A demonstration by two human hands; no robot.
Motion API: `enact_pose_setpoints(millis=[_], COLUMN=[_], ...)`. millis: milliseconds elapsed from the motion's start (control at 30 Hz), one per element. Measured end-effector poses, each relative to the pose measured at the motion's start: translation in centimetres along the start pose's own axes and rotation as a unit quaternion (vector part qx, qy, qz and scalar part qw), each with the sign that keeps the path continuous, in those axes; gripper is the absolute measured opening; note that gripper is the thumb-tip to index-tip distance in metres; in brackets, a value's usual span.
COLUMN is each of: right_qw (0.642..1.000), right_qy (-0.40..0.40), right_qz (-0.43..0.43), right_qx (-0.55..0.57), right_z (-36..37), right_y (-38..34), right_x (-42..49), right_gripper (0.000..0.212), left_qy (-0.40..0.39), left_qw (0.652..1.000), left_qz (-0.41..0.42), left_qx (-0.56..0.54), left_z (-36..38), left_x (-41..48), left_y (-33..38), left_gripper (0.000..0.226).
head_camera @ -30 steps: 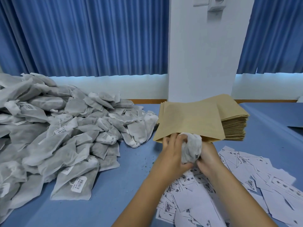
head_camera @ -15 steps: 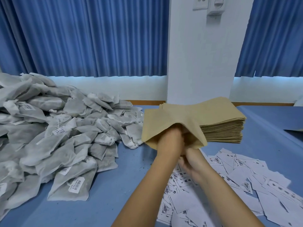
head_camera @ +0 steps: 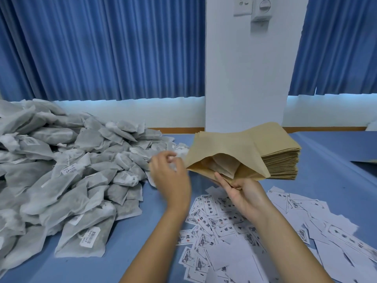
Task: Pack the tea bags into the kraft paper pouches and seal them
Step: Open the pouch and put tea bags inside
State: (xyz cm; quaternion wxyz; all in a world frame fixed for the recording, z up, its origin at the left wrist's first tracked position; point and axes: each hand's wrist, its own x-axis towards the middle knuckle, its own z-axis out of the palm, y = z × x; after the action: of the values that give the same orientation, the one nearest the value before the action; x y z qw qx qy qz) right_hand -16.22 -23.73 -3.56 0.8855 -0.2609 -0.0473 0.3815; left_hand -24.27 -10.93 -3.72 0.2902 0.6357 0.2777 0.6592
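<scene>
My right hand (head_camera: 242, 190) holds a kraft paper pouch (head_camera: 222, 152) by its lower edge, its mouth gaping toward me. A pale tea bag (head_camera: 225, 166) lies inside it. My left hand (head_camera: 171, 176) hovers to the left of the pouch, fingers loosely curled and holding nothing, just over the near edge of the big heap of grey-white tea bags (head_camera: 67, 176). Behind the held pouch sits a tall stack of flat kraft pouches (head_camera: 279, 158).
Several white printed labels (head_camera: 244, 231) lie scattered on the blue table (head_camera: 142, 242) under my forearms. A white pillar (head_camera: 244, 78) and blue curtains stand behind the table. A darker blue sheet lies at the far right.
My left hand has come out of the pouch and moved left toward the tea bag heap. The tea bag stays inside the pouch, which my right hand now holds alone.
</scene>
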Motion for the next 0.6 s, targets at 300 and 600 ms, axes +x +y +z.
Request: enact_pose_setpoints(millis=[300, 600], right_qw=[1.0, 1.0], right_qy=[-0.01, 0.006], right_qz=[-0.003, -0.005], right_qx=[-0.011, -0.005], right_z=[0.1, 0.0], right_y=[-0.1, -0.1], right_x=[0.4, 0.5], right_gripper=[0.038, 0.038], left_qy=[-0.402, -0.359], left_qw=[0.787, 0.779], left_qz=[0.021, 0.025], left_qx=[0.468, 0.513], left_z=[1.7, 2.4], left_x=[1.7, 0.1], left_y=[-10.6, -7.3], left_gripper=[0.059, 0.031])
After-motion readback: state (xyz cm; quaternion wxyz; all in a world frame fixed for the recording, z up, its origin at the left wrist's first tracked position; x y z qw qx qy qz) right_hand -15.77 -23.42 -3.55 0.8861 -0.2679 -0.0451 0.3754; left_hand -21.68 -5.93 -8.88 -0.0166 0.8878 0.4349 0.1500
